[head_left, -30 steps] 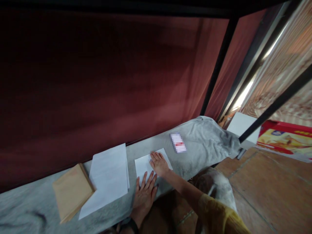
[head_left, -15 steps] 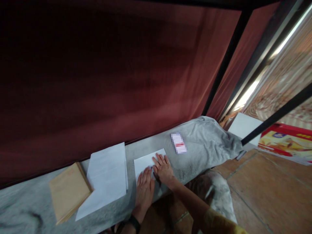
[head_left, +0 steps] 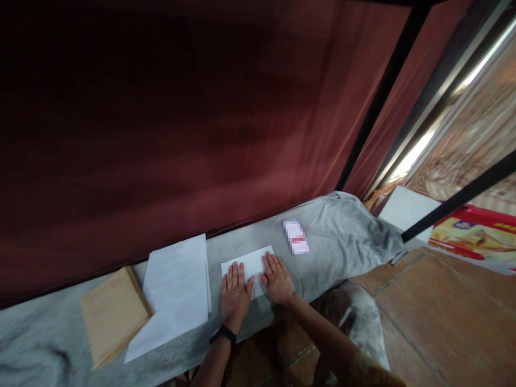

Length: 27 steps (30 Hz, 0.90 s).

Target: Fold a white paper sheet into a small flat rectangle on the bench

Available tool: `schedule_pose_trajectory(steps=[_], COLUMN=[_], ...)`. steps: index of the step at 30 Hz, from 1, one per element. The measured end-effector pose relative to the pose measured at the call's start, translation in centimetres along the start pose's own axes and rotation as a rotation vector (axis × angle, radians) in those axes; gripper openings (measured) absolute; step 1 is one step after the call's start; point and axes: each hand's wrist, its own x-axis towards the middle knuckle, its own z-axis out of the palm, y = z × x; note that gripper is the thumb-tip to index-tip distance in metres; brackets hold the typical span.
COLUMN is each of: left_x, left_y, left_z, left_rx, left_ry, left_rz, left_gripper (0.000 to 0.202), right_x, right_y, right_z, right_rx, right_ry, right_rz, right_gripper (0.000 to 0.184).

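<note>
A small folded white sheet (head_left: 252, 263) lies on the grey cloth-covered surface (head_left: 330, 242). My left hand (head_left: 235, 290) rests flat on its left part, fingers stretched out, a dark band on the wrist. My right hand (head_left: 277, 278) lies flat on the sheet's right part, fingers spread. Neither hand holds anything. To the left lies a stack of larger white paper (head_left: 175, 293), and beyond it a pile of brown envelopes (head_left: 113, 314).
A small card-like item with a red band (head_left: 296, 237) lies on the cloth to the right. A dark red curtain (head_left: 161, 123) hangs behind. Black frame posts (head_left: 379, 97) stand at right, with a white board (head_left: 407, 209), a colourful box (head_left: 475, 236) and tiled floor (head_left: 443, 322).
My left hand slid forward onto the folded sheet. My right hand moved right across it. Both now lie flat side by side.
</note>
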Motion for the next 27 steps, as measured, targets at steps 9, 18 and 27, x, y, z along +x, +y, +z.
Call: schedule_pose_trajectory(steps=[9,18,27], left_x=[-0.6,-0.6,-0.5], left_y=[0.4,0.7,1.1], left_z=[-1.1,-1.3,-0.9], left_rx=[-0.003,-0.013,0.011], left_ry=[-0.069,-0.084,-0.068], left_rz=[-0.033,-0.044,-0.084], left_gripper=[0.064,0.064,0.063], right_x=[1.5,1.6,0.4], right_y=[-3.3,-2.1,1.3], right_z=[-0.5,0.0,-0.1], right_rx=[0.03,0.015,-0.14], right_ry=[-0.072,-0.08,0.018], right_rz=[0.021,-0.028,-0.008], right_gripper=[0.053,0.049,0.056])
